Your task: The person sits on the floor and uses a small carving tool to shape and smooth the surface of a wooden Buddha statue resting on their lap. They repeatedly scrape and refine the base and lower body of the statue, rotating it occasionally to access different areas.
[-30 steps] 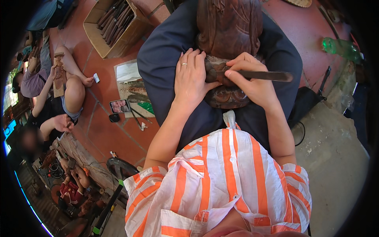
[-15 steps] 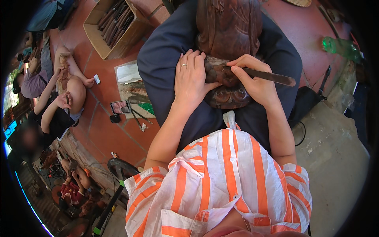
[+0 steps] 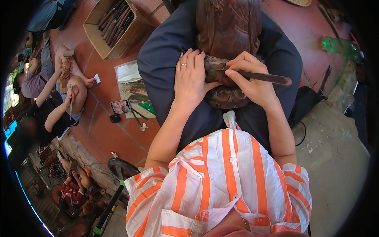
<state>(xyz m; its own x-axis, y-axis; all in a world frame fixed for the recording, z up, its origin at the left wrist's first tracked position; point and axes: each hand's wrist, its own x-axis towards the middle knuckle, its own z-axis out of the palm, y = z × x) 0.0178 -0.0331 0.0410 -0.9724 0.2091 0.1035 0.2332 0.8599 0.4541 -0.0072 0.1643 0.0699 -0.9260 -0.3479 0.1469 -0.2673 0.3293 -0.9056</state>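
Note:
A dark brown wooden carving (image 3: 229,29) lies between my thighs, its figured end toward me. My left hand (image 3: 191,79), with a ring on one finger, lies flat against the left side of the carving. Its fingers are stretched out and its thumb rests on the carved part. My right hand (image 3: 254,83) is closed around a long, flat, dark carving chisel (image 3: 272,78). The chisel's rounded end points out to the right, while its working end meets the carved surface near my left thumb.
A cardboard box (image 3: 114,49) of wooden-handled tools stands upper left. A phone (image 3: 120,106) lies on the red tiles. Another person's hand (image 3: 72,94) holds a thin tool beside a light wooden carving (image 3: 65,75). A green bottle (image 3: 341,48) lies at the right.
My right hand and the chisel have shifted slightly left across the carving. My left hand stays in place. At the left, the other person's hand has moved and a thin tool now shows in it.

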